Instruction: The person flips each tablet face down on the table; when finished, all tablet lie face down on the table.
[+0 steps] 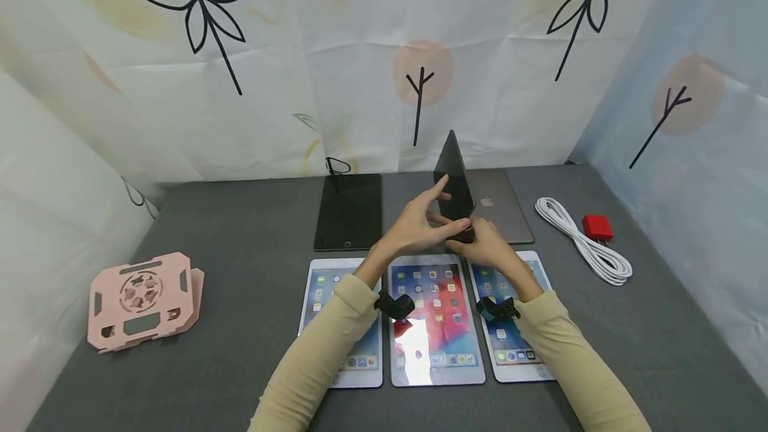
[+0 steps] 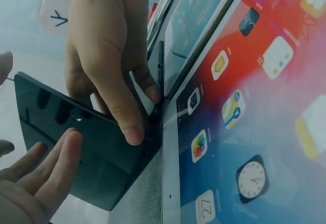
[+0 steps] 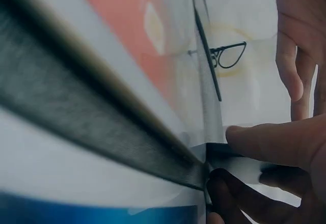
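Observation:
A dark tablet (image 1: 454, 179) stands steeply tilted on its edge at the back of the table, its black screen facing left. My right hand (image 1: 489, 242) pinches it near its lower front corner; in the left wrist view that thumb lies over the dark screen (image 2: 86, 158). My left hand (image 1: 423, 219) is in front of the screen with its fingers spread; whether the fingertips touch the glass I cannot tell. Just right of it, a grey tablet (image 1: 501, 209) lies face down, its apple logo showing. A black-screened tablet (image 1: 351, 212) lies face up to the left.
Three lit white tablets lie in a front row: left (image 1: 369, 345), middle (image 1: 435, 319) and right (image 1: 504, 342), partly under my forearms. A pink stand (image 1: 141, 299) is at far left. On the right are a coiled white cable (image 1: 582, 239) and a red charger plug (image 1: 597, 227).

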`<move>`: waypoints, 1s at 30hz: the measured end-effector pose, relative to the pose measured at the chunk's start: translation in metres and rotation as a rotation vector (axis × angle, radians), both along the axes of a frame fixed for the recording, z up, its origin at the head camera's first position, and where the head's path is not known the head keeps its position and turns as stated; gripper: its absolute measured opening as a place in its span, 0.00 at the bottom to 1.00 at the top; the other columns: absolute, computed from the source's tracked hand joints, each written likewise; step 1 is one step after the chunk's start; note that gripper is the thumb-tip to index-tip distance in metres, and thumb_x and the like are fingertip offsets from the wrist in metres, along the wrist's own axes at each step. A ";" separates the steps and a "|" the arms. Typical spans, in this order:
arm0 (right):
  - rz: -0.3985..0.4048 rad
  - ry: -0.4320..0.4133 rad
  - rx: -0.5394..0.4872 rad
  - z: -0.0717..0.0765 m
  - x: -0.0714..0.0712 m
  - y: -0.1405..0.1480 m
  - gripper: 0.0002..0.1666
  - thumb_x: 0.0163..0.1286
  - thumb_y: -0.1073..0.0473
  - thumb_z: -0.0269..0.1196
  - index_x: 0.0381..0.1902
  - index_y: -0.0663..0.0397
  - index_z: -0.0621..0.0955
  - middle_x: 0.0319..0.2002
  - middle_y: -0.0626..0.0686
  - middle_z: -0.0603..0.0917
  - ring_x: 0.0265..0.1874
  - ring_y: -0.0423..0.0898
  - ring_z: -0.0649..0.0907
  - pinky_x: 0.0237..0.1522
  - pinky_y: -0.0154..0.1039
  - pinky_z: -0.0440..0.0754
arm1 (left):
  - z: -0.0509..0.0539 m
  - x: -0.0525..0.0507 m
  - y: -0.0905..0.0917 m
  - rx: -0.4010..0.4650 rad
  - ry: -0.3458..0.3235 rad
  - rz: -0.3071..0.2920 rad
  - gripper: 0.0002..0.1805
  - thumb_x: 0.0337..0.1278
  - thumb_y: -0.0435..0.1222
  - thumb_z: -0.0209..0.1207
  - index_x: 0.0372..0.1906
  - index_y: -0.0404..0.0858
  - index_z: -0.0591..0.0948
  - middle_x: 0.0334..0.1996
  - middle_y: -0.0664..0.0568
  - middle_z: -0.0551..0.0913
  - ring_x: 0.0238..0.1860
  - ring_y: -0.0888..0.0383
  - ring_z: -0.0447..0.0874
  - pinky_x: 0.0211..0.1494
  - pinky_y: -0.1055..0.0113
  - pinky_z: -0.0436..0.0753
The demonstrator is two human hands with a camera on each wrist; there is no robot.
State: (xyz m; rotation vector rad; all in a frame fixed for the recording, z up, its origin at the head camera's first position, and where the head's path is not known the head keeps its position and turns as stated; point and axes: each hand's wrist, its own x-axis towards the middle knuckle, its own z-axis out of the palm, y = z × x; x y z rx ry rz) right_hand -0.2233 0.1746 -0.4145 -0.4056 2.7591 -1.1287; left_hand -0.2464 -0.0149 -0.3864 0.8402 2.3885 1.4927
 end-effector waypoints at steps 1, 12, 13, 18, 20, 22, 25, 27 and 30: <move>-0.011 0.001 0.006 0.000 0.000 -0.001 0.25 0.72 0.60 0.64 0.59 0.74 0.76 0.53 0.73 0.84 0.52 0.68 0.86 0.54 0.59 0.85 | 0.000 0.000 -0.001 -0.005 0.007 0.003 0.50 0.67 0.44 0.64 0.84 0.48 0.46 0.74 0.43 0.67 0.56 0.48 0.89 0.50 0.64 0.88; 0.053 0.086 -0.017 -0.004 0.000 -0.006 0.41 0.71 0.63 0.65 0.77 0.65 0.64 0.50 0.69 0.86 0.44 0.60 0.88 0.46 0.54 0.87 | -0.001 -0.002 -0.010 0.009 -0.012 0.023 0.52 0.66 0.43 0.65 0.84 0.47 0.44 0.72 0.42 0.67 0.56 0.45 0.88 0.48 0.64 0.88; 0.052 0.089 -0.010 -0.004 0.000 -0.006 0.43 0.70 0.63 0.66 0.78 0.65 0.62 0.50 0.69 0.86 0.44 0.60 0.88 0.45 0.54 0.87 | -0.001 -0.002 -0.012 0.016 -0.014 0.023 0.53 0.66 0.43 0.65 0.84 0.47 0.43 0.72 0.42 0.67 0.56 0.45 0.88 0.48 0.63 0.89; 0.051 0.097 -0.003 -0.006 -0.001 -0.006 0.44 0.70 0.63 0.66 0.79 0.64 0.60 0.51 0.68 0.86 0.47 0.62 0.87 0.48 0.55 0.87 | -0.004 -0.003 -0.019 0.050 -0.021 0.022 0.54 0.67 0.42 0.65 0.84 0.48 0.41 0.72 0.39 0.67 0.56 0.43 0.88 0.49 0.59 0.89; 0.060 0.095 -0.009 -0.006 -0.001 -0.006 0.44 0.70 0.62 0.66 0.79 0.62 0.60 0.51 0.68 0.86 0.48 0.61 0.87 0.49 0.55 0.87 | -0.005 -0.003 -0.022 0.061 -0.033 0.024 0.54 0.67 0.42 0.65 0.84 0.49 0.41 0.72 0.39 0.67 0.56 0.43 0.87 0.50 0.58 0.89; 0.068 0.089 -0.019 -0.005 -0.001 -0.007 0.44 0.70 0.62 0.66 0.79 0.60 0.60 0.52 0.68 0.86 0.49 0.62 0.87 0.50 0.56 0.86 | -0.006 -0.002 -0.024 0.072 -0.051 0.029 0.54 0.67 0.41 0.65 0.84 0.50 0.40 0.73 0.39 0.66 0.56 0.42 0.87 0.51 0.58 0.89; 0.082 0.090 -0.024 -0.005 -0.001 -0.007 0.45 0.71 0.61 0.66 0.80 0.59 0.60 0.54 0.69 0.84 0.51 0.64 0.86 0.51 0.57 0.86 | -0.007 -0.001 -0.026 0.094 -0.087 0.047 0.54 0.67 0.41 0.65 0.84 0.51 0.40 0.74 0.38 0.65 0.56 0.42 0.87 0.52 0.57 0.88; 0.088 0.094 -0.016 -0.005 -0.001 -0.008 0.44 0.71 0.60 0.65 0.80 0.58 0.60 0.54 0.69 0.83 0.51 0.65 0.86 0.50 0.57 0.86 | -0.007 0.000 -0.027 0.113 -0.108 0.070 0.54 0.67 0.41 0.65 0.84 0.52 0.40 0.74 0.37 0.65 0.55 0.43 0.88 0.52 0.57 0.88; 0.088 0.076 0.001 -0.004 -0.001 -0.009 0.44 0.71 0.58 0.65 0.80 0.57 0.61 0.54 0.71 0.81 0.51 0.66 0.85 0.51 0.57 0.86 | -0.008 0.003 -0.029 0.170 -0.166 0.114 0.53 0.68 0.41 0.65 0.84 0.53 0.40 0.75 0.37 0.64 0.52 0.43 0.89 0.54 0.57 0.88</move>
